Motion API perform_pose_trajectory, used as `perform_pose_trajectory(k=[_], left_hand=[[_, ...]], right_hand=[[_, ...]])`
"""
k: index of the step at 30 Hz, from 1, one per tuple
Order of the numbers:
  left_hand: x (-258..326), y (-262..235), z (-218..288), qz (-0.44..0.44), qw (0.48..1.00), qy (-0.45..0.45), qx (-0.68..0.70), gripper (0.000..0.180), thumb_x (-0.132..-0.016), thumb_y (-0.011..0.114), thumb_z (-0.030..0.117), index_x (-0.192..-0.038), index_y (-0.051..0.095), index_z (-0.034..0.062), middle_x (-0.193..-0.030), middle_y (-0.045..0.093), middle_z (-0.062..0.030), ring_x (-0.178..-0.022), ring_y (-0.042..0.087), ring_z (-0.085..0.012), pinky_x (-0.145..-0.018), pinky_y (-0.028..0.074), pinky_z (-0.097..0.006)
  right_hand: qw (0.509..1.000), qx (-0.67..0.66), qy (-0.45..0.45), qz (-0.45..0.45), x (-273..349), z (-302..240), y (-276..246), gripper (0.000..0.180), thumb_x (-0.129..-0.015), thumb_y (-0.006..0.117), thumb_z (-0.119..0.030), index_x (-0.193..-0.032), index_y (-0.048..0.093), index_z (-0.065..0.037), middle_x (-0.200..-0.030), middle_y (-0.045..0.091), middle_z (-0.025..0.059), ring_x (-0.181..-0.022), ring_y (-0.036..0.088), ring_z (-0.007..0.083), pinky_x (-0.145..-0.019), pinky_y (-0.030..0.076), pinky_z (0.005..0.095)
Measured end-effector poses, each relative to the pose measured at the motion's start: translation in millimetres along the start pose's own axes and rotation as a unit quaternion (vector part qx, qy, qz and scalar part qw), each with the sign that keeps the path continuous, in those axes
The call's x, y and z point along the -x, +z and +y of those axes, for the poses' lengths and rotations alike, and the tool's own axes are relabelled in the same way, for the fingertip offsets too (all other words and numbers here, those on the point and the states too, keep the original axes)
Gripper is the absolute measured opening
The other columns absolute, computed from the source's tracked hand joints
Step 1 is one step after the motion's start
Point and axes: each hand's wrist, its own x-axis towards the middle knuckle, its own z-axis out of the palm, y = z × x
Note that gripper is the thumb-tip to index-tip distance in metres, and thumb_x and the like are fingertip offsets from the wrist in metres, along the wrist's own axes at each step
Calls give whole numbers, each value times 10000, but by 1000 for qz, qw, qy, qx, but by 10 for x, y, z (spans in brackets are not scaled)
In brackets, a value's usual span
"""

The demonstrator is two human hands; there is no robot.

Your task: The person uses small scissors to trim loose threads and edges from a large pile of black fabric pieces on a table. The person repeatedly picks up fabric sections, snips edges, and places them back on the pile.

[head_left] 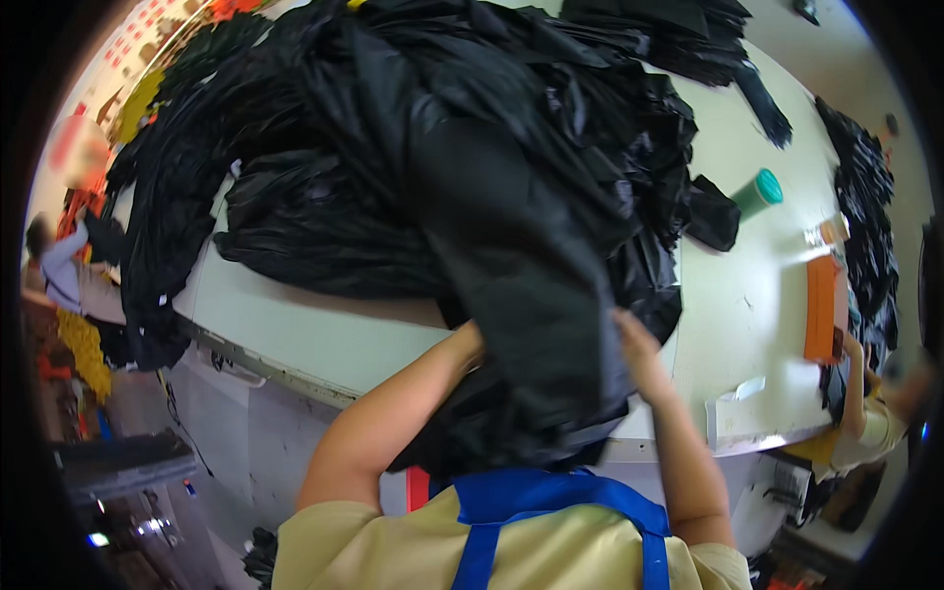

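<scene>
A long piece of thin black fabric [521, 265] runs from the big heap down over the table's near edge toward my body, its lower part bunched in front of my blue apron. My left hand [470, 342] is at the left side of this piece, its fingers hidden behind the cloth. At the opposite edge my right hand [637, 344] grips the fabric, slightly blurred. Behind it a large crumpled heap of the same black fabric [334, 226] spreads over the white table [305, 320].
A stack of black pieces [688, 34] lies at the far right. Right of the heap are a green roll [759, 193], an orange box [820, 310] and a white paper scrap [745, 389]. Other people stand at the left [64, 265] and right [870, 423].
</scene>
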Motion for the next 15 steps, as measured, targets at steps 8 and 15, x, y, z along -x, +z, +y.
perform_pose_trajectory(k=[8,15], left_hand=[[-1015,486,387,105,922,179,-328,823,-792,652,553,-1354,419,-2,-1353,462,-220,-1264,428,-318,-1063,321,-397],[-738,-23,769,-89,805,35,-586,867,-771,701,487,-1439,330,79,-1494,306,-141,-1378,271,-248,-1116,225,-349]], right_hand=[[975,-7,-210,78,-115,-1839,-439,159,-891,534,-98,-1008,597,-10,-1026,593,134,-932,569,212,-834,435,330],[864,299,-205,-349,-72,-539,899,166,-795,573,-123,-957,603,-139,-960,671,66,-1207,488,311,-1052,151,661]])
